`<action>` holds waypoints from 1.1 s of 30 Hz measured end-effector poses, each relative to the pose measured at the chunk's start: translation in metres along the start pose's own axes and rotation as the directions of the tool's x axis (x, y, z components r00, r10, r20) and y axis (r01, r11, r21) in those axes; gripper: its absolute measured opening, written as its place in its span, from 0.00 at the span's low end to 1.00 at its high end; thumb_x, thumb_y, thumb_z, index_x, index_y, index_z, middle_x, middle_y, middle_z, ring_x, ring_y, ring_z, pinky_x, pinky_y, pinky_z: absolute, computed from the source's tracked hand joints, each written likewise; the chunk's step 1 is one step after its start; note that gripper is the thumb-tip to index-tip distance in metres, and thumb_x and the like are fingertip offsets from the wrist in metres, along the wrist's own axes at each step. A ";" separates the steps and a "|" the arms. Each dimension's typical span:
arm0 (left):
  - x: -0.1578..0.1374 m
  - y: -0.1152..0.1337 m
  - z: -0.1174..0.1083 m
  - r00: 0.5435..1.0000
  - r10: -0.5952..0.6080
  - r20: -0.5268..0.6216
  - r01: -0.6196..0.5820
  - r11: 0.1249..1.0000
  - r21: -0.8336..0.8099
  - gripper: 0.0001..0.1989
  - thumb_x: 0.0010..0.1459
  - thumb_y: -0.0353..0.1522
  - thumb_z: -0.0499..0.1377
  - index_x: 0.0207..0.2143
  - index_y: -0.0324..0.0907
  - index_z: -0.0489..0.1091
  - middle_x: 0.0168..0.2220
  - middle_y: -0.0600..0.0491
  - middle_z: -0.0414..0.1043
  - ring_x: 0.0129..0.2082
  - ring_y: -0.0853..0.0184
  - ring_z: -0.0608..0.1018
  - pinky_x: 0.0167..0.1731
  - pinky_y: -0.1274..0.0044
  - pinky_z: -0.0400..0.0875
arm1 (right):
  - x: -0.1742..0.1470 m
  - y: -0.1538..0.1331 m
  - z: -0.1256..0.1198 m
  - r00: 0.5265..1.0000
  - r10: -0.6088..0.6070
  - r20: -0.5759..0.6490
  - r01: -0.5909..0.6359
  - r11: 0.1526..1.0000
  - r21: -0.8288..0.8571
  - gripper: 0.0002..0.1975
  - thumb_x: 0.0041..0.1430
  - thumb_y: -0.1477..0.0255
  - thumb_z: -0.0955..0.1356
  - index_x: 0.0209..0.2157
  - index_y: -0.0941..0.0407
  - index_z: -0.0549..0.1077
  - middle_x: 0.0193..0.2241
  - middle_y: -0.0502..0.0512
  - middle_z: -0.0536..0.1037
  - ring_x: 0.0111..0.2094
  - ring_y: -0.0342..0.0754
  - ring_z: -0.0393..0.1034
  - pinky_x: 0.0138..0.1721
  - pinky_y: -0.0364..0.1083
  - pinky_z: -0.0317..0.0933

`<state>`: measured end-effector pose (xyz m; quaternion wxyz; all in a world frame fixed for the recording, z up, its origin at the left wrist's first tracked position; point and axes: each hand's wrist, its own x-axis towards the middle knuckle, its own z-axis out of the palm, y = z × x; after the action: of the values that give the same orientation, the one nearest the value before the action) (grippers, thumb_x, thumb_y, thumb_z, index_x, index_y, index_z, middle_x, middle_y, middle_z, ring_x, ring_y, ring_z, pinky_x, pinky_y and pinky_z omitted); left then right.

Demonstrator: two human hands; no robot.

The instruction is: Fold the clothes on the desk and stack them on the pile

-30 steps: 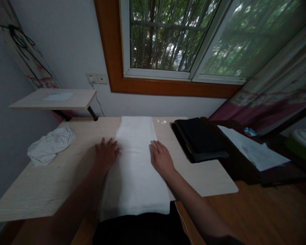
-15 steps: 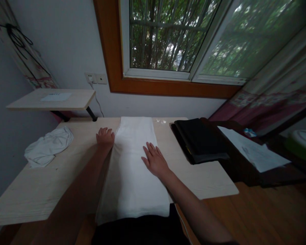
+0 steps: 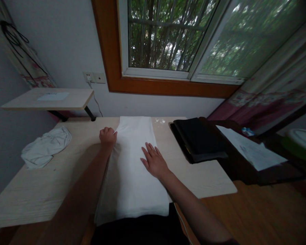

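Observation:
A long piece of white cloth (image 3: 132, 170), folded into a strip, lies down the middle of the desk (image 3: 193, 180) and hangs over its front edge near my body. My left hand (image 3: 108, 136) is closed at the cloth's left edge, with a small bit of the fabric pinched between the fingers. On the right side of the strip my right hand (image 3: 154, 160) rests flat, fingers spread and palm down on the fabric. Whether the cloth is a garment or a towel I cannot tell.
A crumpled white cloth (image 3: 47, 148) lies at the desk's left under a raised shelf (image 3: 76, 98). To the right is a stack of black folders (image 3: 197, 137), beside a dark surface holding a paper sheet (image 3: 250, 148). A window (image 3: 168, 44) is behind.
My left hand has gone from fingers stretched beside the cloth to pinching its left edge. My right hand stays flat in place. The view has shifted slightly.

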<state>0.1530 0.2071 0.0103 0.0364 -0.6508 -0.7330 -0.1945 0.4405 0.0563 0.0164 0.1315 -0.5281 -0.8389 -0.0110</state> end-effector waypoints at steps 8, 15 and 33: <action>-0.009 0.009 -0.007 0.996 -0.056 -0.062 0.056 0.998 -0.003 0.15 0.65 0.34 0.53 0.49 0.36 0.73 0.54 0.35 0.69 0.57 0.46 0.67 0.55 0.58 0.65 | -0.009 -0.002 -0.002 1.000 -0.010 -0.008 0.010 1.000 -0.009 0.29 0.74 0.60 0.61 0.70 0.57 0.59 0.73 0.67 0.50 0.74 0.58 0.44 0.70 0.62 0.48; -0.015 0.025 -0.007 0.950 0.299 -0.093 -0.305 0.951 -0.057 0.22 0.65 0.27 0.48 0.58 0.40 0.71 0.68 0.41 0.62 0.73 0.51 0.55 0.69 0.50 0.45 | -0.006 -0.004 0.002 1.000 -0.009 -0.006 0.009 1.000 -0.016 0.29 0.74 0.62 0.61 0.70 0.61 0.59 0.72 0.69 0.53 0.73 0.59 0.46 0.70 0.62 0.48; -0.040 0.035 0.012 0.904 0.426 0.042 -0.424 0.904 -0.058 0.27 0.70 0.36 0.45 0.69 0.40 0.60 0.72 0.44 0.56 0.72 0.57 0.59 0.70 0.59 0.50 | 0.116 0.047 0.029 0.968 0.234 0.092 -0.233 0.972 -0.028 0.37 0.75 0.53 0.54 0.72 0.66 0.53 0.73 0.69 0.47 0.74 0.58 0.41 0.72 0.60 0.39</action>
<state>0.1957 0.1768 -0.0048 0.0430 -0.8005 -0.5695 -0.1816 0.4290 0.1836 0.0101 0.0875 -0.6242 -0.7761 0.0222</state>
